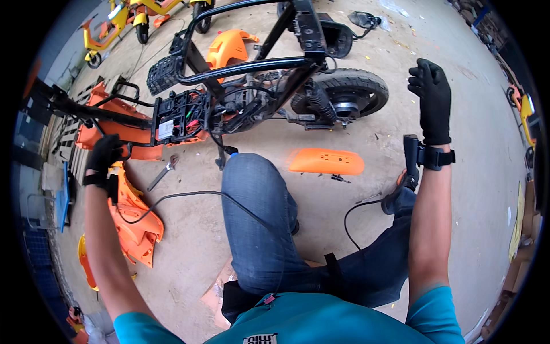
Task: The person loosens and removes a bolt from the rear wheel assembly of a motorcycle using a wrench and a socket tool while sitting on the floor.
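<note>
My left hand (106,153), in a black glove, is closed beside the front end of a stripped scooter frame (240,64). Its fingers curl near a dark curved part, and what they hold, if anything, is hidden. My right hand (433,100), also in a black glove, is raised over the floor at the right. Its fingers are curled in, and the palm does not show. The black tube frame carries a rear wheel (372,94), a shock absorber (319,103) and an open bay of wiring (177,114). Orange body panels (137,221) lie below my left hand.
An orange fender (326,161) lies on the floor with small bolts (341,179) beside it. An adjustable wrench (163,173) is left of my knee. Black cables (195,193) run from both wrists. Yellow scooters (109,31) stand far left; cardboard boxes (518,269) line the right.
</note>
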`<state>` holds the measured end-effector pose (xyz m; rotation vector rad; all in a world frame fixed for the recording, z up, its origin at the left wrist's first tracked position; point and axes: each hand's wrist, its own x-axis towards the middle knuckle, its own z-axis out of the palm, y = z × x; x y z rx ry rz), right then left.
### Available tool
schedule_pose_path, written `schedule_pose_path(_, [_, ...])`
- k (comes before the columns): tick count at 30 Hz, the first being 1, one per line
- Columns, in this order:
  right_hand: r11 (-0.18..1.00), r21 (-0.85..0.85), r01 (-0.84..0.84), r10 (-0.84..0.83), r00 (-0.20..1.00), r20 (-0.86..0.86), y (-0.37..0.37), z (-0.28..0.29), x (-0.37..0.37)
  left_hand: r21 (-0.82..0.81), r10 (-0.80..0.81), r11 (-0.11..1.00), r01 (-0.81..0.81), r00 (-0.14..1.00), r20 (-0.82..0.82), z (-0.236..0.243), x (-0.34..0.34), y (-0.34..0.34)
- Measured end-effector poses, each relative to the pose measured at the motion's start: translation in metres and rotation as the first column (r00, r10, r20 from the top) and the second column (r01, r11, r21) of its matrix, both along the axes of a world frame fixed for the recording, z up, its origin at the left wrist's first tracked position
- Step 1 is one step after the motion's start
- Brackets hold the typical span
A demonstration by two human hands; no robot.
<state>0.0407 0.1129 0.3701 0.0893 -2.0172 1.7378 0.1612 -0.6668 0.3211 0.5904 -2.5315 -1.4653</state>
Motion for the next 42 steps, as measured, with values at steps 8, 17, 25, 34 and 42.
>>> schedule_pose_path(8, [0.822, 0.563, 0.081, 0.094, 0.957, -0.275, -0.118, 0.039, 0.039, -0.462, 0.313, 0.886, 0.046, 0.675, 0.668, -0.261, 0.105, -0.001])
schedule_pose_path(17, [0.197, 0.970, 0.143, 0.355, 0.912, -0.207, -0.210, 0.044, 0.006, -0.506, 0.441, 0.857, -0.093, 0.641, 0.628, -0.298, 0.044, 0.033])
schedule_pose_path(25, [-0.236, 0.959, 0.160, 0.309, 0.948, -0.082, -0.205, 0.034, -0.006, -0.479, 0.409, 0.872, -0.098, 0.683, 0.606, -0.330, -0.021, -0.020])
schedule_pose_path(34, [-0.298, 0.946, 0.131, 0.189, 0.979, -0.076, -0.160, 0.032, 0.002, -0.499, 0.372, 0.865, 0.054, 0.597, 0.711, -0.386, -0.069, -0.061])
schedule_pose_path(42, [0.045, 0.997, -0.063, 0.090, 0.994, 0.059, -0.068, 0.035, 0.020, -0.631, 0.399, 0.765, 0.126, 0.677, 0.619, -0.408, -0.064, -0.059])
